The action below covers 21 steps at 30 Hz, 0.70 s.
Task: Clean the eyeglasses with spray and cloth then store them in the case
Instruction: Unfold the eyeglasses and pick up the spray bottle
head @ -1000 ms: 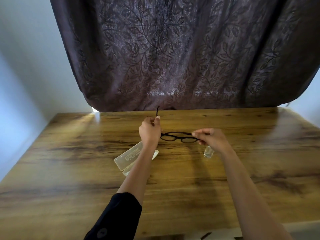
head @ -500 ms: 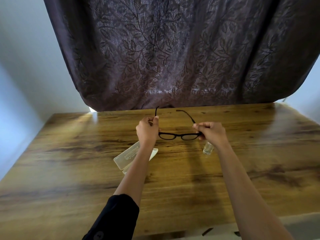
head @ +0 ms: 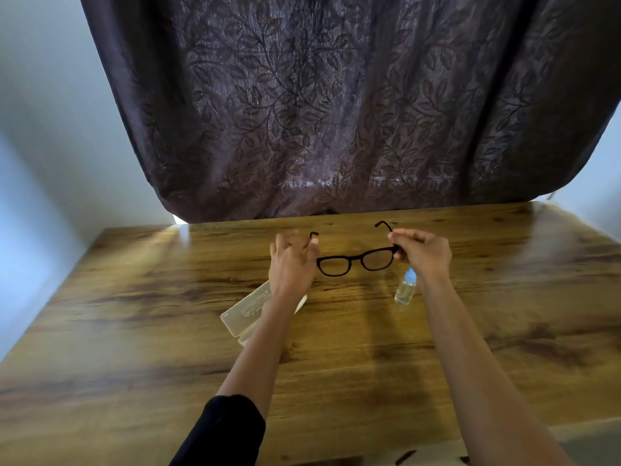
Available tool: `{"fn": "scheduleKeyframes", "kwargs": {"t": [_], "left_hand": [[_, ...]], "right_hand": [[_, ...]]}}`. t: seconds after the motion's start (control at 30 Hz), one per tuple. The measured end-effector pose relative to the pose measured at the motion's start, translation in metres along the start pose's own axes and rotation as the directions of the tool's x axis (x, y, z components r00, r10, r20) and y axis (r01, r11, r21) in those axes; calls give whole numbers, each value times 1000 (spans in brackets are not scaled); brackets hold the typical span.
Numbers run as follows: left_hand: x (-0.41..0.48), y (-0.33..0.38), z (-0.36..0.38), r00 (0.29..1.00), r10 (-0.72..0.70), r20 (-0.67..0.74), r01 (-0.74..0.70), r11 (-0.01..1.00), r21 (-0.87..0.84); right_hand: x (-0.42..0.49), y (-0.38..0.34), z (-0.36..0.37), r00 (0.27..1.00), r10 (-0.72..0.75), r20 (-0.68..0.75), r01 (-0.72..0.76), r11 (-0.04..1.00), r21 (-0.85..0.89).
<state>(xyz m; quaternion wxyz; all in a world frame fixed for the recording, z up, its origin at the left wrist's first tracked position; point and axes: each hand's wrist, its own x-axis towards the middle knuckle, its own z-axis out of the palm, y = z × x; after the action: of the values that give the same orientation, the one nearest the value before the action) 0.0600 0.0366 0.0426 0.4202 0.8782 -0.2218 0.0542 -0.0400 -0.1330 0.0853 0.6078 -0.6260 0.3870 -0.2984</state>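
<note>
Black-framed eyeglasses [head: 356, 262] hang just above the wooden table [head: 134, 331], both temples unfolded and pointing away from me, the left side lower. My right hand [head: 423, 252] pinches the right hinge. At the left temple sits my left hand [head: 290, 264], one fingertip against the temple; its other fingers are splayed and blurred. A small clear spray bottle [head: 405, 290] stands under my right wrist. A translucent glasses case [head: 245, 311] lies under my left forearm, with a white edge [head: 301, 301], perhaps the cloth, showing beside it.
A dark leaf-patterned curtain [head: 336, 112] hangs behind the table's far edge. Pale walls close in on the left and the far right. The table's near edge runs along the bottom of the view.
The right temple has swung out, so both temples are unfolded. The glasses have tilted, left side down. My left hand's fingers have spread.
</note>
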Motion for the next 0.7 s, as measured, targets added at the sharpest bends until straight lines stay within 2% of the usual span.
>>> {"fn": "scheduleKeyframes", "kwargs": {"t": [0.1, 0.2, 0.37, 0.5, 0.7], "left_hand": [[-2, -5, 0, 984, 179, -24, -180, 983, -47], [-1, -11, -1, 933, 357, -33, -359, 930, -82], [-1, -10, -5, 861, 509, 29, -499, 853, -151], [0, -12, -3, 836, 549, 19, -535, 822, -196], [-1, -1, 1, 870, 492, -6, -473, 833, -285]], "right_hand": [[7, 1, -2, 999, 37, 8, -37, 999, -9], [13, 3, -5, 997, 73, 10, -73, 997, -13], [18, 2, -9, 993, 117, 18, -117, 993, 0], [19, -1, -12, 990, 134, 52, -135, 991, 7], [22, -1, -11, 992, 98, 78, -106, 989, 99]]}}
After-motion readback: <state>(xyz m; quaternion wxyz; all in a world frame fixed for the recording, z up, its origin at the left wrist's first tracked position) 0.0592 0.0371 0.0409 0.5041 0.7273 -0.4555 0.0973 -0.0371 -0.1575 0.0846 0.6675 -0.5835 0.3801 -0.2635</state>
